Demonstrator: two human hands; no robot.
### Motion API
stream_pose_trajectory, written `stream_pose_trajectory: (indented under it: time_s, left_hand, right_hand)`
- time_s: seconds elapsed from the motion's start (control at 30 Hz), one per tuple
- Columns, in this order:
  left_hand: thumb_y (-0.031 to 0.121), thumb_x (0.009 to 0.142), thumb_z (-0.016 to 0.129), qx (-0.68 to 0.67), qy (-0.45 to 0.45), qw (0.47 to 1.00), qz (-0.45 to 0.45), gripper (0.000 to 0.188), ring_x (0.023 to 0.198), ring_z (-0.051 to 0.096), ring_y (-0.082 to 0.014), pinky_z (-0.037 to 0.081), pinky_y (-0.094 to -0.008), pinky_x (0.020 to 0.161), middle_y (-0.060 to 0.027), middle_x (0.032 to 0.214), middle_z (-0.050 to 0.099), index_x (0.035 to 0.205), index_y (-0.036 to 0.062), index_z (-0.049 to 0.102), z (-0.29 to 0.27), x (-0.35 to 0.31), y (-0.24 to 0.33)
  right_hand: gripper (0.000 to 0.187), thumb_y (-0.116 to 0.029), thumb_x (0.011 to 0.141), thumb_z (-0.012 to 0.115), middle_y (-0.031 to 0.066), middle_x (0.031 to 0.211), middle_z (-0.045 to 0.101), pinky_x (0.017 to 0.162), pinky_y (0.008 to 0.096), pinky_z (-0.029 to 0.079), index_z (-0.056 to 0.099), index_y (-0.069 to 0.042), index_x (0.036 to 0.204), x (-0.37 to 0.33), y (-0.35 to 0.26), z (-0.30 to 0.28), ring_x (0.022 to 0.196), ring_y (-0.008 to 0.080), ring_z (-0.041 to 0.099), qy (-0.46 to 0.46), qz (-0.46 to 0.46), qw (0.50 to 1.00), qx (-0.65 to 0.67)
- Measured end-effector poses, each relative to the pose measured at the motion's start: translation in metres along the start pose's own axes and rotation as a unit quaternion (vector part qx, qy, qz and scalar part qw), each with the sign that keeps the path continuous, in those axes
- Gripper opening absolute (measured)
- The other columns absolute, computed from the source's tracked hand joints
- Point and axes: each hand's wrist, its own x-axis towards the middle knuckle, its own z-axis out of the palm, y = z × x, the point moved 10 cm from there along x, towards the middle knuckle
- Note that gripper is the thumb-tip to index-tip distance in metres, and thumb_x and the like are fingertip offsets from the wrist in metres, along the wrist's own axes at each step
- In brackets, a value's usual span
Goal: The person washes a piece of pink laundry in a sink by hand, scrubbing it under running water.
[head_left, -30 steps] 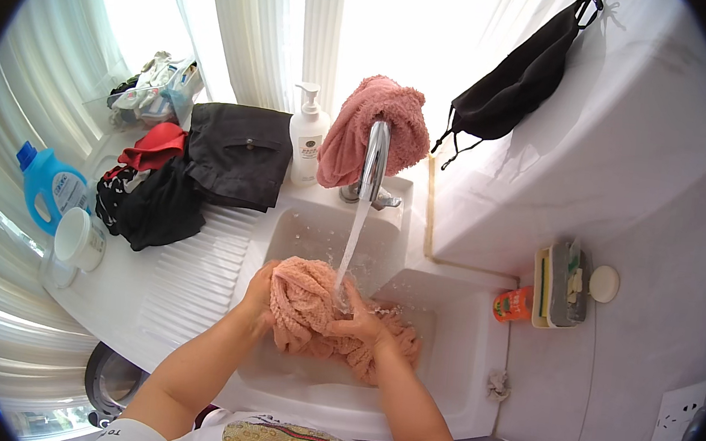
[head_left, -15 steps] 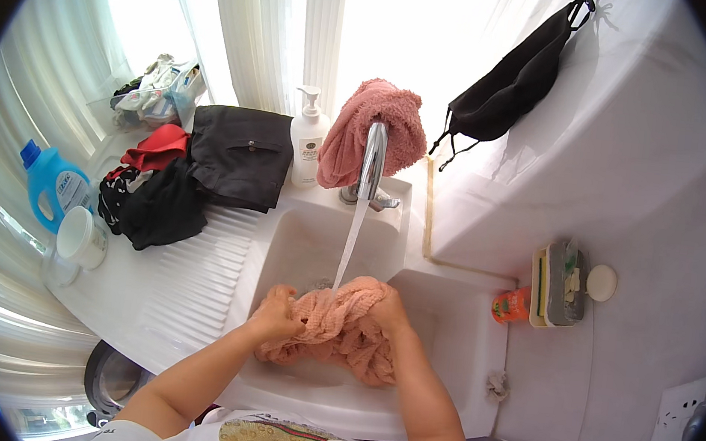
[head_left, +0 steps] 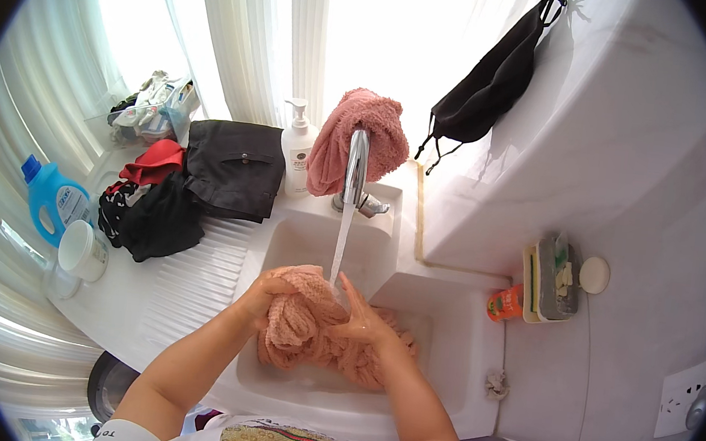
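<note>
A wet, bunched peach towel (head_left: 295, 322) lies partly in the white sink basin (head_left: 448, 377), its textured folds lifted at the left. My left hand (head_left: 260, 299) is closed around the left side of the towel. Against its middle rests my right hand (head_left: 362, 323), fingers spread and turned toward the left, right by the falling water. The chrome faucet (head_left: 357, 165) pours a stream down between my hands onto the towel. More of the towel trails under my right wrist toward the basin's right side.
A darker pink cloth (head_left: 368, 119) drapes over the faucet. Left, a ribbed drainboard (head_left: 201, 278) carries dark folded clothing (head_left: 234, 169), a blue detergent bottle (head_left: 54, 199) and a white tub (head_left: 83, 250). A pump bottle (head_left: 297, 150) stands behind; an orange bottle (head_left: 505, 304) and sponge holder (head_left: 548, 284) are right.
My right hand has let go of the towel's upper right part and moved left, under the water stream. My left hand has shifted slightly left with its bunch of towel.
</note>
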Motion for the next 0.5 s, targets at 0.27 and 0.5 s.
stream_pose_trajectory:
  time_s: [0.27,0.5]
  left_hand:
    - [0.01,0.078,0.057,-0.15,-0.052,0.987,0.025,0.053,0.111,0.056,-0.032,0.045,-0.0436,0.099,-0.0182,0.12,0.056,0.129,-0.0014,0.045,0.035,-0.029,0.029]
    - [0.015,0.088,0.056,-0.037,0.053,0.998,-0.008,0.051,0.121,0.05,-0.0305,0.043,-0.045,0.103,-0.0159,0.132,0.048,0.135,0.004,0.04,-0.037,-0.001,-0.025]
  right_hand:
    - [0.062,-0.01,0.074,0.073,0.0173,0.126,0.055,0.099,0.0388,0.044,0.047,-0.003,0.13,-0.015,0.041,0.054,0.118,0.0262,0.052,0.09,0.116,0.941,0.304]
    - [0.061,0.005,0.064,0.051,0.0153,0.124,0.056,0.099,0.0415,0.046,0.05,0.003,0.125,-0.02,0.06,-0.003,0.115,0.0285,0.055,0.112,0.144,0.778,0.601]
